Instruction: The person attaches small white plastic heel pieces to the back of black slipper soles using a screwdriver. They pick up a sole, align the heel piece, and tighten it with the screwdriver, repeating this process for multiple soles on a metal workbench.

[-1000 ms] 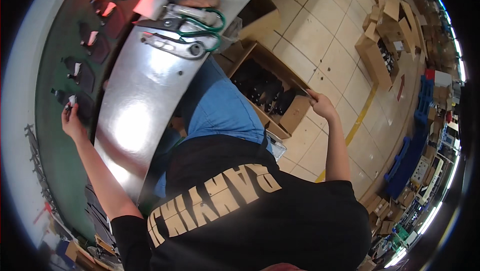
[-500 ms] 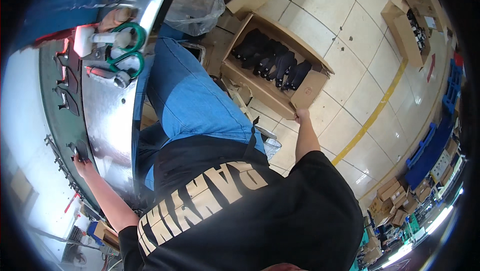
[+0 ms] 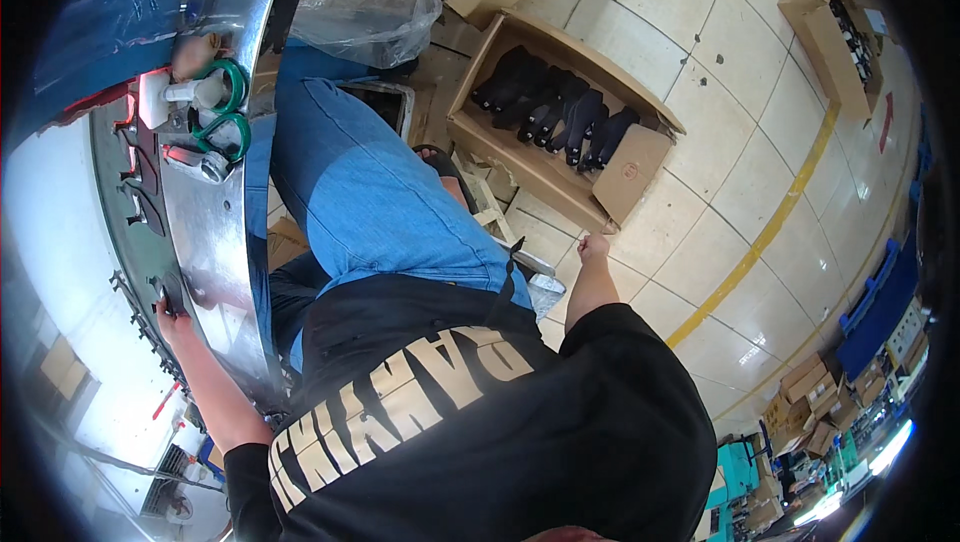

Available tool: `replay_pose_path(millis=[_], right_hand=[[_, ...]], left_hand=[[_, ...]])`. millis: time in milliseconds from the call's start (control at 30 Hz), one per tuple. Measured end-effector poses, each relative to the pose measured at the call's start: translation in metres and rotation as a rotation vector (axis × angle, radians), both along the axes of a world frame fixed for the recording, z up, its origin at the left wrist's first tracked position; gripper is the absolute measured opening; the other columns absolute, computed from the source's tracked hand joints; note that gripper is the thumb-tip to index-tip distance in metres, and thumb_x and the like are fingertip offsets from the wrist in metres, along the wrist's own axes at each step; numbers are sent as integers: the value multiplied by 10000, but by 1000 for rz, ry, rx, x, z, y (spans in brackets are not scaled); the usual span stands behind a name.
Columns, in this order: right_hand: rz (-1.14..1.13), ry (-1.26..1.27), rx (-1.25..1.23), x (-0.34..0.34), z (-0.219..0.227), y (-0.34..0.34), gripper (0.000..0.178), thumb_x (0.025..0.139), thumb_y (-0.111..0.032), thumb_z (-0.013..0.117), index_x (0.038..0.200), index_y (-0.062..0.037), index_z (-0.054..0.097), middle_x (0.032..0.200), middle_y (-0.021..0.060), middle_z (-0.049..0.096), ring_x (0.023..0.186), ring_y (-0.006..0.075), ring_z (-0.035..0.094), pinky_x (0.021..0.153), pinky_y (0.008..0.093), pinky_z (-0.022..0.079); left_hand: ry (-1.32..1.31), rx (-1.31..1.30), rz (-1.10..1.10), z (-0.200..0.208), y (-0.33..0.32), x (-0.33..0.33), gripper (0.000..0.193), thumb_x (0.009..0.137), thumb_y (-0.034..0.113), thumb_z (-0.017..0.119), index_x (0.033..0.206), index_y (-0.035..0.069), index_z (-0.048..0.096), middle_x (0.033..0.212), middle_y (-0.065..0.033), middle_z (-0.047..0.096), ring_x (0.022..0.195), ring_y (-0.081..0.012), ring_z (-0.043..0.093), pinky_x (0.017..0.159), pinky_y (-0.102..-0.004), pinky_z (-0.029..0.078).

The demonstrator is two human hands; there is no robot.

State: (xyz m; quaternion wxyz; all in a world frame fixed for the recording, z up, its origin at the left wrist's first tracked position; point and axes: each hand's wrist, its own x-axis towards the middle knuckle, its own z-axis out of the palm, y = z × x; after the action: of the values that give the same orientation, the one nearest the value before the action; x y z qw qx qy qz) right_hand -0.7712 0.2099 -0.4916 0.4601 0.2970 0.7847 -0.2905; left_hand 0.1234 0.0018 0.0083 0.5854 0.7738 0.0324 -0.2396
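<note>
My left hand [image 3: 172, 322] reaches to the green work surface at the far left, its fingers closed on a small dark flat part [image 3: 168, 292]. Farther along that surface lie several similar dark parts [image 3: 146, 207]. My right hand [image 3: 593, 246] is a fist just on my side of an open cardboard box [image 3: 540, 185], near its folded flap [image 3: 632, 170]. No object shows in that fist. Inside the box, several black elongated pieces [image 3: 565, 117] lie side by side.
Green-handled scissors [image 3: 234, 134] and a white block with a stem [image 3: 160, 97] rest on the metal ledge [image 3: 215, 232]. Clear plastic film [image 3: 375, 17] sits beyond my knees. Another carton [image 3: 828, 37] stands on the tiled floor past a yellow line [image 3: 765, 237].
My right hand has come off the box's flap and drawn slightly back toward me. The left hand stays at the dark part. The whole view has shifted a little.
</note>
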Motion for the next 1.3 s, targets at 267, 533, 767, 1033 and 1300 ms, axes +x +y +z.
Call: replay_pose_path(millis=[267,533,767,1033,1300], right_hand=[[874,395,257,49,104,10,270,954,-223,476,1121,-12,452,1013,268,638,971,428,617,836,477,463],[679,689,290,31,119,5,246,958,-202,461,1119,-17,443,1008,263,636,946,435,617,814,493,467],[543,639,334,-21,66,-12,316,912,-183,517,1131,43,541,987,251,641,906,370,633,804,430,484],[850,435,292,-88,21,-1,295,773,-93,542,1005,32,676,874,209,687,821,341,665,713,413,522],[1322,181,523,-100,85,-84,264,813,-126,558,1009,-22,702,1112,206,655,1052,343,638,858,422,529]], left_hand=[[36,-30,9,-10,-32,-2,157,888,148,564,1001,55,623,1036,-87,662,978,-266,636,881,-416,522],[-47,-25,84,-46,-11,-11,230,912,150,533,1050,-23,598,1110,-135,617,1037,-290,599,930,-441,495],[-87,-83,73,-36,-7,-1,279,903,201,563,1071,-12,627,1122,-130,624,1040,-284,600,935,-444,486],[34,-182,131,-22,21,-11,275,927,165,532,1116,-28,585,1125,-120,633,1034,-298,606,932,-450,503],[-92,-129,229,-6,53,5,124,868,156,610,915,59,672,961,-47,679,922,-197,642,806,-328,536]])
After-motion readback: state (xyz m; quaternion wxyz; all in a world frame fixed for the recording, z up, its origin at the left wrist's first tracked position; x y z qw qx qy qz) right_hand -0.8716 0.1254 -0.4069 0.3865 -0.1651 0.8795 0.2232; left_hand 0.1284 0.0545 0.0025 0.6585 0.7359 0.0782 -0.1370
